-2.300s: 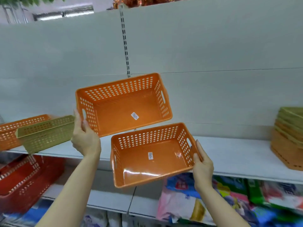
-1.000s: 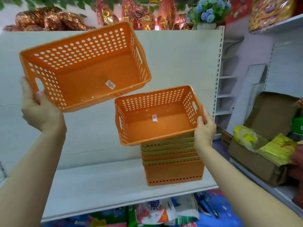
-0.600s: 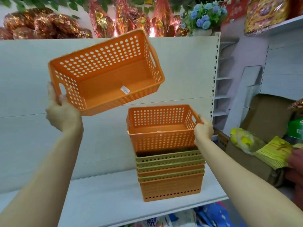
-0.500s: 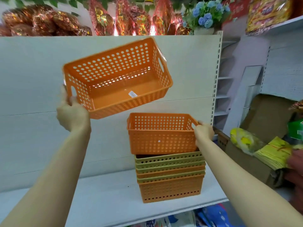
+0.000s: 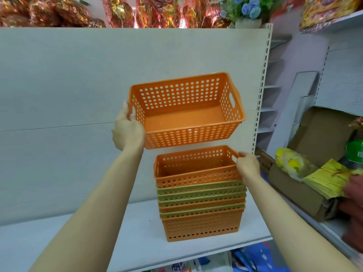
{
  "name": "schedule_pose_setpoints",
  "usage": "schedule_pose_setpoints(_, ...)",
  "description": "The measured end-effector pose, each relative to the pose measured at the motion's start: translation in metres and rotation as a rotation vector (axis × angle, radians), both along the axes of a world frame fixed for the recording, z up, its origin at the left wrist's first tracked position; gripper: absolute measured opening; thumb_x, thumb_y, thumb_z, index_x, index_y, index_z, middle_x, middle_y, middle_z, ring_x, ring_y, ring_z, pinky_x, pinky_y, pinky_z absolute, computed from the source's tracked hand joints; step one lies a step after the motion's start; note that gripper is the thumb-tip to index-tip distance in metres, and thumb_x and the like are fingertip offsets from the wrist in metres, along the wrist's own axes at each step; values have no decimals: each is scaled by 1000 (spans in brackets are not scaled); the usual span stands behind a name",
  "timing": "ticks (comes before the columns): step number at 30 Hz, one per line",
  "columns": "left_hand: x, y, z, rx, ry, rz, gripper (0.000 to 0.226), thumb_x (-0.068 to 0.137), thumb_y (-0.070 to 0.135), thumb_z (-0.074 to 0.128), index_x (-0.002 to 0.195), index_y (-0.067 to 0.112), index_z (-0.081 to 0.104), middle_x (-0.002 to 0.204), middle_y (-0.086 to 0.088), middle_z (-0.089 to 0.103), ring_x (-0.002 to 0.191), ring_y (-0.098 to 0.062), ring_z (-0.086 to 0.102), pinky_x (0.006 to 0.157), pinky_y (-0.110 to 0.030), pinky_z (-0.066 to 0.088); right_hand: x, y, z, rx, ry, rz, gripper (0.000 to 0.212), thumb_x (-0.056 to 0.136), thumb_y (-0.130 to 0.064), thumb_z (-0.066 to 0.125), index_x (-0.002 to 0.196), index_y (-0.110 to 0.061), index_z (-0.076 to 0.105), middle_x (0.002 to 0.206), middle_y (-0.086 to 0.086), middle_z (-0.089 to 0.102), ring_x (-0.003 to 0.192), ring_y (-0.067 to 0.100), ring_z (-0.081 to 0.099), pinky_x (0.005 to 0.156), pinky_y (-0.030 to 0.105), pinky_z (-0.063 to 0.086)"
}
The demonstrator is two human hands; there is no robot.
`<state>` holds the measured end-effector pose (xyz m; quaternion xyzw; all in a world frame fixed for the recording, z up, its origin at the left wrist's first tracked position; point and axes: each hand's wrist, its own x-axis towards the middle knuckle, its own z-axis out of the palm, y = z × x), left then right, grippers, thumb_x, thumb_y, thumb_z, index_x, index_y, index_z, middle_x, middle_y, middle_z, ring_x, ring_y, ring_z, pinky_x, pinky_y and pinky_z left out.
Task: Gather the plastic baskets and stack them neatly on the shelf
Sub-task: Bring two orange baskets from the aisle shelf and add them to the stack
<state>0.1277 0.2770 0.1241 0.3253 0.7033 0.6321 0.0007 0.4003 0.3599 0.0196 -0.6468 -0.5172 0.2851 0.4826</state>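
Note:
A stack of nested orange and green perforated baskets (image 5: 202, 214) stands on the white shelf (image 5: 78, 238) near its right end. The top orange basket (image 5: 196, 169) sits nested in the stack, and my right hand (image 5: 247, 165) holds its right rim. My left hand (image 5: 127, 132) grips the left end of another orange basket (image 5: 186, 110), held in the air just above the stack and tilted a little toward me.
The shelf's white back panel (image 5: 98, 95) rises behind the stack. To the right, a cardboard box (image 5: 306, 179) holds yellow packets. Foil-wrapped goods (image 5: 59, 12) line the top. Coloured packages (image 5: 245, 260) lie on the lower shelf. Another person's hand (image 5: 353, 195) shows at the right edge.
My right hand has lowered its orange basket down into the stack. My left hand has brought the other basket rightward and down, over the stack.

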Motion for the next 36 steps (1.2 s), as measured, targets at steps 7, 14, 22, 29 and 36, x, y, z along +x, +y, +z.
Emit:
schedule_pose_setpoints(7, 22, 12, -36, -264, 26, -97, 47, 108, 31, 35, 154, 40, 41, 142, -11, 61, 125, -40, 58, 104, -44, 49, 13, -16, 22, 324, 645, 302, 47, 102, -50, 25, 120, -24, 60, 108, -6, 70, 101, 8, 64, 83, 30, 51)
schedule_pose_setpoints(14, 20, -11, -86, -244, 20, -325, 41, 95, 61, 36, 110, 32, 61, 104, 2, 74, 99, -27, 69, 95, -50, 54, 18, -7, -1, 280, 526, 439, 47, 94, -56, 42, 126, -26, 57, 118, 5, 67, 106, 23, 65, 81, 40, 54)
schedule_pose_setpoints(22, 31, -18, -124, -99, -176, -582, 24, 106, 36, 51, 130, 35, 50, 106, 19, 67, 94, 0, 66, 68, -19, 52, 15, -2, -19, 278, 388, 262, 31, 101, -42, 41, 111, -20, 61, 101, 3, 67, 92, 18, 65, 80, 38, 52)
schedule_pose_setpoints(29, 40, -21, -140, -62, -202, -549, 39, 106, 29, 53, 143, 35, 41, 104, 18, 63, 100, -13, 63, 78, -28, 50, 14, -2, -38, 191, 242, 156, 27, 99, -26, 36, 108, -11, 57, 109, 10, 56, 103, 29, 54, 73, 36, 38)
schedule_pose_setpoints(36, 27, -39, -143, -332, 123, -474, 54, 103, 42, 56, 148, 14, 46, 125, 4, 60, 129, -27, 57, 92, -36, 45, 11, -25, -42, 294, -224, -23, 51, 98, -35, 45, 140, -7, 40, 141, 12, 43, 130, 29, 37, 104, 43, 34)
